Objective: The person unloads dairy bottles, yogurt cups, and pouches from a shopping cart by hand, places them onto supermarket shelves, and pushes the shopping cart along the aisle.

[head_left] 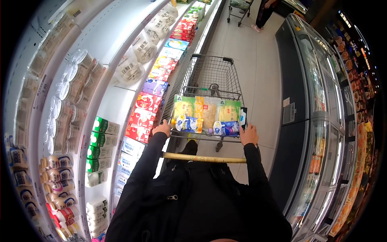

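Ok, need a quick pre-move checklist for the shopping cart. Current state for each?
1. Both hands on the yellow handle bar: not ok, both are forward of it.
2. Left hand firmly gripping: cannot tell; it's at the near left of the shopping cart.
3. Right hand firmly gripping: cannot tell; it's by the cart's near right corner.
4. Blue-and-white packs within the cart's width: ok.
5. Cart apart from the other person: ok, they're farther up the aisle.

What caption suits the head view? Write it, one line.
Left hand and right hand flank food packets in a shopping cart, beside stocked shelves.
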`<state>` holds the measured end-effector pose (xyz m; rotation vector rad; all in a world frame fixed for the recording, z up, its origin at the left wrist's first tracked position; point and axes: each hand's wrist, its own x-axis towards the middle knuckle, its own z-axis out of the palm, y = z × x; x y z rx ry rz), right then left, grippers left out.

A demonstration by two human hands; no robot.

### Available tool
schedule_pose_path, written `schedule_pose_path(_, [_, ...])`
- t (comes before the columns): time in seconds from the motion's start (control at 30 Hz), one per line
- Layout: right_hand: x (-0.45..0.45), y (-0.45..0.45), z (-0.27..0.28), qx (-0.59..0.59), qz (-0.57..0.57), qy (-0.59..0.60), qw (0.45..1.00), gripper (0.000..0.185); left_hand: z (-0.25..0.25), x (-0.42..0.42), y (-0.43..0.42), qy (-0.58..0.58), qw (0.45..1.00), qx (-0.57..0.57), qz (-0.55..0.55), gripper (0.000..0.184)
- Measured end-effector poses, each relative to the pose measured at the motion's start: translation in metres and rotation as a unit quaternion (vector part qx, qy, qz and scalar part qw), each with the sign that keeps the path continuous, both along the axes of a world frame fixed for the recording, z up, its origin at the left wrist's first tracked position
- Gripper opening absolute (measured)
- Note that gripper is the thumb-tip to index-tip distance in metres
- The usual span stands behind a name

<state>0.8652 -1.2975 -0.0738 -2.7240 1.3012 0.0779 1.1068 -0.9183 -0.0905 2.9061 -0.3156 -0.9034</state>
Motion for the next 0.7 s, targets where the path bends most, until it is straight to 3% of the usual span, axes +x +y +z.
schedule_pose_path(0.07, [0.011,-0.002,-0.007,-0.016,0.026,0.003,1.0,0.054,0.004,0.001,-0.015,-0.067,0.998,-0.008,-0.017,0.068])
schedule_pose_path(0.13, [0.017,-0.003,-0.003,-0.003,0.045,0.027,0.999,0.053,0.001,-0.003,-0.027,-0.164,0.978,-0.071,-0.108,0.075])
schedule_pose_path(0.27, [0.031,-0.013,0.001,-0.002,0.064,0.028,0.998,0.055,0.009,0.003,-0.053,-0.157,0.956,-0.054,-0.24,0.066])
schedule_pose_path(0.33, [0.039,-0.019,0.002,0.019,0.072,0.04,0.996,0.06,0.013,0.016,-0.061,-0.109,0.962,-0.044,-0.247,0.067])
schedule_pose_path(0.5, [0.06,-0.039,0.004,0.008,0.071,0.053,0.996,0.055,0.009,0.038,-0.079,-0.144,0.951,-0.059,-0.265,0.062])
schedule_pose_path(0.7, [0.084,-0.061,-0.002,-0.015,0.058,0.014,0.998,0.054,0.014,0.065,-0.103,-0.109,0.958,-0.069,-0.256,0.062])
